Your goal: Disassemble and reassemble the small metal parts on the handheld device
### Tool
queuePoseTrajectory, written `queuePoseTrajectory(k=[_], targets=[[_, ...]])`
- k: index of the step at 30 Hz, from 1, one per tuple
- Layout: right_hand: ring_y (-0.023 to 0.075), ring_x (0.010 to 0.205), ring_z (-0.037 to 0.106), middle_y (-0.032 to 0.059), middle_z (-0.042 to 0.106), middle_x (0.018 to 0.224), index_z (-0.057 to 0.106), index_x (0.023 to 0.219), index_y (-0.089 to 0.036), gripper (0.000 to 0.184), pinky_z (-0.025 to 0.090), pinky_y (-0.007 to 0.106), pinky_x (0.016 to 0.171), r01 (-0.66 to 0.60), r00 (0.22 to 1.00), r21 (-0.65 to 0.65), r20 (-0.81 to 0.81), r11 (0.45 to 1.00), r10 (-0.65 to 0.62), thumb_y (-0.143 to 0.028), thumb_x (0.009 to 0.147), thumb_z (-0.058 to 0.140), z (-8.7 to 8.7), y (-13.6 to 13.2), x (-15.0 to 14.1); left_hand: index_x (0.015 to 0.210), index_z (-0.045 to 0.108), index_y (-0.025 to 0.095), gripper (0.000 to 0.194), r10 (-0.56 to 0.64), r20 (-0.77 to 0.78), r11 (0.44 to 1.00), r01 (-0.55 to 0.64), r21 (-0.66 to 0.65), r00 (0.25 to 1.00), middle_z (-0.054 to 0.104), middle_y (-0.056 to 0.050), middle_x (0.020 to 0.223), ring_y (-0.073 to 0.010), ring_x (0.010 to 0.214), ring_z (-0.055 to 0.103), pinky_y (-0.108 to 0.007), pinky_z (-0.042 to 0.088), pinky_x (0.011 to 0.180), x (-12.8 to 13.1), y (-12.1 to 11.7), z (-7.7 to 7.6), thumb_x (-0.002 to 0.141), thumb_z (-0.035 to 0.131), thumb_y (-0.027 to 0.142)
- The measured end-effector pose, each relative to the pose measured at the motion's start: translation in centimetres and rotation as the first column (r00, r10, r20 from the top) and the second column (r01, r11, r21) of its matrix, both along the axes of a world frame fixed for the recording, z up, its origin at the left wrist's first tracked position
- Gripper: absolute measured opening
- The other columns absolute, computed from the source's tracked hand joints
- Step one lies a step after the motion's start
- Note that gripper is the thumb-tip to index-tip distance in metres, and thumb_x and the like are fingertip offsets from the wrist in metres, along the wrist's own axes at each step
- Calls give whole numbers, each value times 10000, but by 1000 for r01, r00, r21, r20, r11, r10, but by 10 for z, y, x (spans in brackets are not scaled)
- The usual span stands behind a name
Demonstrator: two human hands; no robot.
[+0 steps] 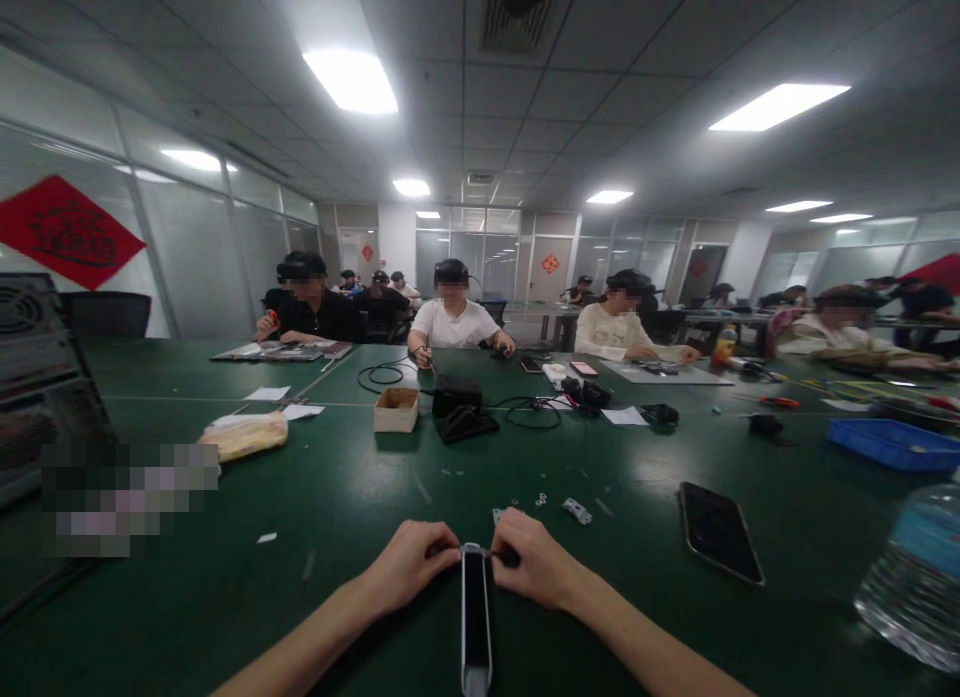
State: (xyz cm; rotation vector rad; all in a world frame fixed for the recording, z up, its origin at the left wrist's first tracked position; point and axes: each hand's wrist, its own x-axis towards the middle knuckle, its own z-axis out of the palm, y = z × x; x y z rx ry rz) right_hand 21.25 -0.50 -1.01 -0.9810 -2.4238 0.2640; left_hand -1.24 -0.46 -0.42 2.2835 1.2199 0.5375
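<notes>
A long, narrow black device with a silver edge (476, 617) lies lengthwise on the green table (337, 497) right in front of me. My left hand (411, 562) is curled with its fingertips pinched at the device's far end. My right hand (531, 559) is closed on the same end from the other side, fingers bent inward. What the fingertips pinch there is too small to make out. Small metal parts (576, 510) lie just beyond my right hand.
A black phone (718, 532) lies to the right, a water bottle (916, 577) at the right edge, a blue tray (892, 443) further back. A cardboard box (397, 409), black gear (461, 409) and cables sit mid-table. Several people work along the far side.
</notes>
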Motion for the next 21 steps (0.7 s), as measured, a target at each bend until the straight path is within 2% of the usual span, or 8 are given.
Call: queuePoseTrajectory(k=[8,14,21], targets=[[124,694,467,6,531,747,526,695,-160,114,387,230,613,11,1000,-33,-6,999,-12,-86,727,606,-4,2,3,978,686,181,252,-29,-32,1000,30,8,999,681,-20,895,-140,716,568,-216,415,687,-2,0,2,834,583,361],[125,695,470,11,543,759,538,705,-159,90,386,231,618,0,1000,-30,-18,1000,0,-102,730,604,-8,5,4,954,694,189,238,-15,-21,999,16,31,1000,681,-9,854,-132,694,568,-209,416,673,-5,2,-2,840,573,359],[124,689,475,7,538,744,540,697,-160,95,379,228,607,-4,1000,-22,-27,1000,3,-103,731,608,-7,4,5,937,709,192,239,-1,-34,1000,2,17,999,690,-9,813,-140,694,581,-209,414,663,-7,3,0,829,577,359]])
